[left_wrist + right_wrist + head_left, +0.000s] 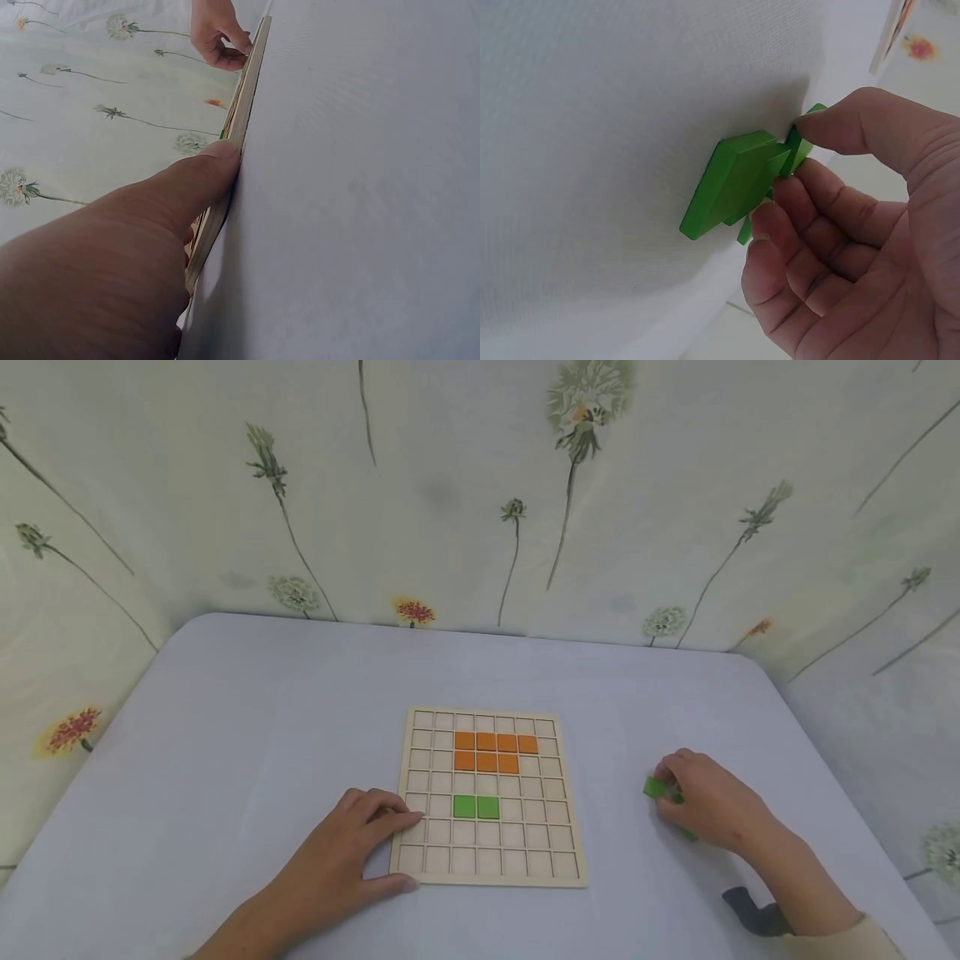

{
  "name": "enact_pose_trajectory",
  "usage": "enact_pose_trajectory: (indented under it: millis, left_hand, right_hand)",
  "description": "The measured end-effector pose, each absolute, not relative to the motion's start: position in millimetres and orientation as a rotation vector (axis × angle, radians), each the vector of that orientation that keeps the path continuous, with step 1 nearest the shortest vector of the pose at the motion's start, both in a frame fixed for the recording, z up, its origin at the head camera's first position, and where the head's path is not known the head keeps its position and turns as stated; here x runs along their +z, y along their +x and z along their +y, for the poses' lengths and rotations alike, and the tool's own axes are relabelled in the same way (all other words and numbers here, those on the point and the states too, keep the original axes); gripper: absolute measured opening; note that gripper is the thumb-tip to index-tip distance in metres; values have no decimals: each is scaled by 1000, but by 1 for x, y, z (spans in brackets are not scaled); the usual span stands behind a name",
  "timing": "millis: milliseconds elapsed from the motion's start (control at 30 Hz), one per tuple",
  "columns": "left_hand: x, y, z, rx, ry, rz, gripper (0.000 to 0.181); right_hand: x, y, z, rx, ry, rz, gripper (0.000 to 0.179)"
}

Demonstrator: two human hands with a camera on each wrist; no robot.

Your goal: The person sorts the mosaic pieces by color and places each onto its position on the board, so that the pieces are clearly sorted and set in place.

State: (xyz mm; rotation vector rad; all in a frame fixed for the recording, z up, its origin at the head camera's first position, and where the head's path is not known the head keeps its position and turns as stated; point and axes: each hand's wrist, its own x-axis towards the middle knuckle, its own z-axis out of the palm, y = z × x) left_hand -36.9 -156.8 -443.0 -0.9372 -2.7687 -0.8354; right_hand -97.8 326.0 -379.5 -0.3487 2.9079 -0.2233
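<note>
A square wooden grid board (487, 881) lies on the table, bearing several orange tiles (486, 742) and two green tiles (465, 807) side by side. My left hand (341, 847) rests at its near left corner, thumb against the front edge and fingertips on the left rim. In the left wrist view the thumb (202, 176) presses along the board's side (244, 105). Off to the right, my right hand (705, 797) pinches a green tile (802, 142) between thumb and forefinger. More loose green tiles (739, 176) lie overlapped under its fingers, partly hidden.
A white cloth covers the table (300, 693), whose far edge meets a curtain (450, 485) printed with dandelions. A dark curved band (753, 914) shows beside the right wrist.
</note>
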Motion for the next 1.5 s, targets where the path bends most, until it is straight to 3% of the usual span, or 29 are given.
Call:
enact_pose_trajectory:
  millis: [767, 1500]
  left_hand:
    - [-442, -37, -158, -858, -941, -2764, 68]
    - [-446, -38, -158, -860, -953, -2754, 68]
  right_hand:
    - [-366, -91, 272, -337, -409, 2978, 26]
    - [-363, -80, 204, -372, -720, 2877, 24]
